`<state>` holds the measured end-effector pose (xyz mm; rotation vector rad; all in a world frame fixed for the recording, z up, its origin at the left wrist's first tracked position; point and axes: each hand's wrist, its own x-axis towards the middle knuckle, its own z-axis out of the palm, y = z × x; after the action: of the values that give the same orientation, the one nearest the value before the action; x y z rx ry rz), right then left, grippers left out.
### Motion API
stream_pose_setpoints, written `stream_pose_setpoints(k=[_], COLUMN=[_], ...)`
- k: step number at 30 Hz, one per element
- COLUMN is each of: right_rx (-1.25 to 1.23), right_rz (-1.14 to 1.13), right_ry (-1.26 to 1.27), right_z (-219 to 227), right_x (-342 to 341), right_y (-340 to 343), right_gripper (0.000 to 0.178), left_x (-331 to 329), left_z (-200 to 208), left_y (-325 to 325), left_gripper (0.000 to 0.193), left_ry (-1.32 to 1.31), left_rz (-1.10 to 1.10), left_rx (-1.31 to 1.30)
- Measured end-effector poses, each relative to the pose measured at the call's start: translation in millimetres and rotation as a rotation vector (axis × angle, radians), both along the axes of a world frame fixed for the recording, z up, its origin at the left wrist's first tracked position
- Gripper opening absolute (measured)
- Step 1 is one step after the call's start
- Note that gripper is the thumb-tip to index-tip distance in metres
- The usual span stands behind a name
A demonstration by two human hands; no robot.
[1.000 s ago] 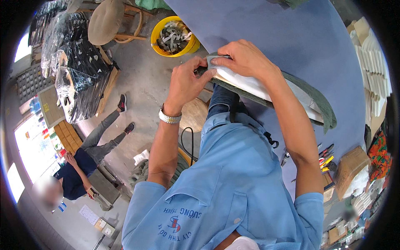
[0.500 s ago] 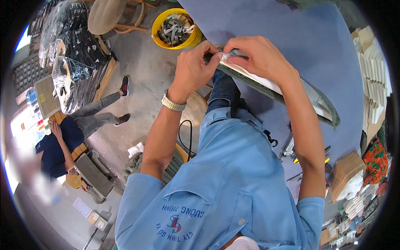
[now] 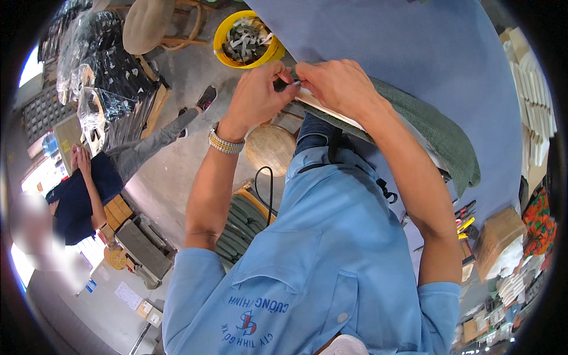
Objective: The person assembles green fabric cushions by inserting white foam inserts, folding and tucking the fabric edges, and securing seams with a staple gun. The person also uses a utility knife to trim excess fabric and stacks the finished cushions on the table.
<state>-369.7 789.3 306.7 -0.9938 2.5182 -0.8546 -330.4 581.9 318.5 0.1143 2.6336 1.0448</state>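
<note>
A long piece of dark green fabric (image 3: 435,121) lies over a pale, cream-edged panel (image 3: 328,107) at the near edge of the blue-grey table. My left hand (image 3: 263,94), a metal watch at its wrist, is closed at the panel's left end, its thumb and forefinger pinched on the fabric's corner. Right beside it, my right hand (image 3: 340,86) is closed too, fingertips pressed on the same corner. The fingertips nearly touch, and the exact fold between them is hidden.
A yellow bucket (image 3: 222,44) of fabric scraps stands left of the table (image 3: 426,47). Below it is a round wooden stool (image 3: 269,148). Hand tools and a cardboard box (image 3: 500,236) sit at the right. Another person (image 3: 97,180) is at the far left.
Both hands have shifted slightly left with the panel's end. The green fabric, earlier mostly underneath, now lies over the panel's far side. The other person has changed posture.
</note>
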Motion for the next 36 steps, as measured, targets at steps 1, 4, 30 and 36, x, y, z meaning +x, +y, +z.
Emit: stream_pose_setpoints(k=[1,4,30,36], right_rx=[-0.008,-0.022,-0.001,0.007], right_rz=[0.001,-0.038,-0.01,0.003], right_ry=[-0.013,-0.029,0.103,0.027], right_z=[-0.7,10.8,-10.3,-4.0], right_x=[0.1,4.3,4.3,13.9], right_y=[0.7,2.9,-13.8,-15.7], right_gripper=[0.024,0.027,0.022,0.023], left_x=[-1.3,-2.2,6.2,15.1], left_z=[0.7,0.0,1.7,0.0], left_y=[1.1,6.0,-4.7,-2.3], left_gripper=[0.027,0.026,0.033,0.031], left_ry=[0.003,0.018,-0.048,-0.046], left_rz=[0.005,0.028,0.093,0.09], left_rx=[-0.001,-0.007,0.009,-0.085])
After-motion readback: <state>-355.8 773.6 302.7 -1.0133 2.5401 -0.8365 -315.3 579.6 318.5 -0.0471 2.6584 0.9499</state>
